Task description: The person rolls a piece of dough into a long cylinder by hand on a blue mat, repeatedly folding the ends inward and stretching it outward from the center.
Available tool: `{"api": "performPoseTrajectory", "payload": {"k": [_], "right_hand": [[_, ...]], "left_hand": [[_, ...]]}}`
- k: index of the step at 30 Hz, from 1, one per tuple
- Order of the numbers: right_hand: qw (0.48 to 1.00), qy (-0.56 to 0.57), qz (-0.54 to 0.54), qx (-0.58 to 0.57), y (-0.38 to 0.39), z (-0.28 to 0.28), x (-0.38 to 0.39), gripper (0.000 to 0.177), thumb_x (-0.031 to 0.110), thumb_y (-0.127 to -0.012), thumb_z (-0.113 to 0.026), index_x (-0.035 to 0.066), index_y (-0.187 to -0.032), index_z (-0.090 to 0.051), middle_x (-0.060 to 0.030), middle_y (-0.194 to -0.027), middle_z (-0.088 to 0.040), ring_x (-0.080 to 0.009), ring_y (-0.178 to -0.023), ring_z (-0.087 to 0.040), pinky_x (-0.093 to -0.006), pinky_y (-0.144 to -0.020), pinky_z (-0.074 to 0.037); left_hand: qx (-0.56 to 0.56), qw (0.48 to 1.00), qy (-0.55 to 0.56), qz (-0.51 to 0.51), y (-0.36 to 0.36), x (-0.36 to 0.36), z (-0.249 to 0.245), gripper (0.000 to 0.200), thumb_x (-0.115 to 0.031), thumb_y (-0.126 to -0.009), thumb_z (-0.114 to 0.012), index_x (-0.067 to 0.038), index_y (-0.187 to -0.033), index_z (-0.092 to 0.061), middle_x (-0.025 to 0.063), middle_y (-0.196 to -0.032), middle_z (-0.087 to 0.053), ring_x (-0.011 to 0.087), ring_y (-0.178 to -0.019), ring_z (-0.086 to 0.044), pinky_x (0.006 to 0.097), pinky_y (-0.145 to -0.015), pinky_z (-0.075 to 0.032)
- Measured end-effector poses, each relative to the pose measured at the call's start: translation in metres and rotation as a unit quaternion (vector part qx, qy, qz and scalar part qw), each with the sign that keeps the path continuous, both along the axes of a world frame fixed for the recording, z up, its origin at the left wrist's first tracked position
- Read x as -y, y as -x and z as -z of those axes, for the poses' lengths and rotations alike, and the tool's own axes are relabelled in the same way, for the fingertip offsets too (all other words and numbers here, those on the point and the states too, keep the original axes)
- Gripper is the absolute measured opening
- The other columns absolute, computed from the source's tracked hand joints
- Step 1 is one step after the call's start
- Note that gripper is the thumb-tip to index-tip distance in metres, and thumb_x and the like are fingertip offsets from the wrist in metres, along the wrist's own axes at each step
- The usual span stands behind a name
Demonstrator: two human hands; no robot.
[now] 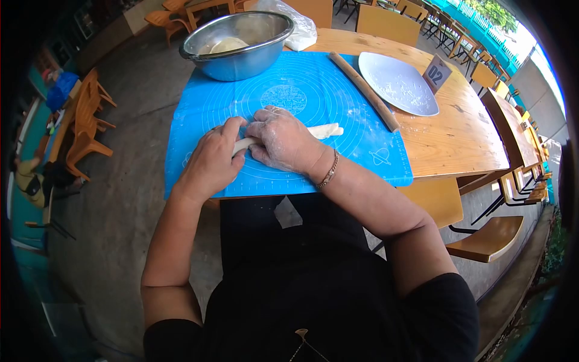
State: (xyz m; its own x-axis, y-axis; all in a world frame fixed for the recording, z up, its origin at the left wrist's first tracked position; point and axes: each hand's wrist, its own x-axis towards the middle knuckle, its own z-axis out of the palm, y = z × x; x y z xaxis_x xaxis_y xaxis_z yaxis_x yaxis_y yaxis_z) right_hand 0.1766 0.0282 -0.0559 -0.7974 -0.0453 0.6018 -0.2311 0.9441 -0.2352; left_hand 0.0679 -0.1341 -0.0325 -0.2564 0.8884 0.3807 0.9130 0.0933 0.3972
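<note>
A long roll of pale dough lies across the blue baking mat, its right end showing past my right hand. My left hand is curled around the roll's left part, thumb below and fingers above. Close beside it, my flour-dusted right hand is closed over the middle of the roll, with a bracelet at the wrist. Both hands nearly touch. My fingers hide much of the dough between them.
A metal bowl with dough inside stands at the mat's far left, a plastic bag behind it. A wooden rolling pin lies along the right side, by a floury white plate and a number card.
</note>
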Motion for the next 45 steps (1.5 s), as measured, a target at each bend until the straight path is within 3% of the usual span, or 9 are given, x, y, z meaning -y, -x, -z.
{"api": "performPoseTrajectory", "payload": {"k": [7, 9, 12, 21, 31, 36, 45], "right_hand": [[0.997, -0.063, 0.034, 0.03, -0.013, -0.008, 0.003, 0.018, 0.017, -0.082, -0.065, 0.005, -0.092, -0.073, -0.013, -0.092, -0.066, -0.0309, -0.094, -0.065, -0.0418, -0.085, -0.052], [0.991, -0.105, 0.07, 0.051, -0.019, -0.01, 0.001, 0.021, 0.011, -0.08, -0.067, 0.006, -0.1, -0.073, -0.0125, -0.095, -0.067, -0.0301, -0.096, -0.065, -0.0418, -0.087, -0.052], [0.989, -0.118, 0.066, 0.056, -0.037, -0.015, -0.008, 0.017, 0.014, -0.089, -0.058, 0.005, -0.091, -0.072, -0.0134, -0.091, -0.066, -0.0309, -0.095, -0.065, -0.0419, -0.085, -0.052], [0.986, -0.091, 0.123, 0.064, -0.085, -0.013, -0.045, 0.014, 0.015, -0.089, -0.062, 0.005, -0.095, -0.071, -0.0112, -0.093, -0.065, -0.0292, -0.094, -0.064, -0.0411, -0.085, -0.051], [0.982, -0.1, 0.149, 0.061, -0.113, -0.012, -0.07, 0.021, 0.012, -0.086, -0.066, 0.003, -0.104, -0.071, -0.0111, -0.096, -0.066, -0.0289, -0.094, -0.064, -0.0416, -0.088, -0.05], [0.993, -0.017, 0.112, 0.021, -0.115, -0.016, -0.066, 0.023, 0.011, -0.083, -0.07, 0.001, -0.104, -0.071, -0.012, -0.096, -0.066, -0.0306, -0.094, -0.064, -0.042, -0.088, -0.051], [0.988, -0.024, 0.131, 0.073, -0.1, -0.012, -0.068, 0.026, 0.009, -0.082, -0.074, 0.001, -0.106, -0.072, -0.014, -0.098, -0.064, -0.0325, -0.096, -0.062, -0.0419, -0.087, -0.051]], "left_hand": [[-0.025, 0.999, 0.018, -0.007, -0.001, -0.001, -0.005, 0.051, 0.007, -0.078, -0.069, 0.0, -0.125, -0.052, 0.0208, -0.102, -0.066, 0.0386, -0.096, -0.066, 0.0455, -0.087, -0.052], [-0.09, 0.996, 0.003, 0.018, 0.002, -0.001, -0.003, 0.045, 0.008, -0.079, -0.068, 0.0, -0.121, -0.057, 0.0205, -0.107, -0.066, 0.0386, -0.101, -0.065, 0.0455, -0.09, -0.052], [-0.129, 0.991, -0.013, 0.029, -0.002, 0.0, -0.006, 0.035, 0.008, -0.081, -0.067, 0.001, -0.114, -0.062, 0.0191, -0.11, -0.066, 0.0369, -0.101, -0.064, 0.0446, -0.089, -0.052], [-0.151, 0.985, -0.03, 0.083, 0.006, -0.01, 0.005, 0.024, 0.004, -0.083, -0.069, 0.005, -0.107, -0.069, 0.0161, -0.092, -0.068, 0.0343, -0.087, -0.064, 0.0426, -0.081, -0.052], [-0.19, 0.979, 0.031, 0.058, 0.01, -0.004, 0.005, 0.037, 0.008, -0.081, -0.065, 0.008, -0.118, -0.065, 0.0172, -0.1, -0.064, 0.0326, -0.094, -0.061, 0.0428, -0.083, -0.051], [-0.141, 0.988, -0.002, 0.066, -0.006, -0.014, -0.001, 0.035, 0.003, -0.084, -0.068, 0.004, -0.12, -0.066, 0.0151, -0.104, -0.061, 0.0314, -0.095, -0.061, 0.0422, -0.084, -0.051], [-0.163, 0.982, 0.0, 0.096, -0.004, -0.04, 0.008, 0.029, 0.0, -0.085, -0.07, 0.005, -0.113, -0.069, 0.0154, -0.092, -0.063, 0.0309, -0.089, -0.063, 0.0416, -0.08, -0.053]]}}
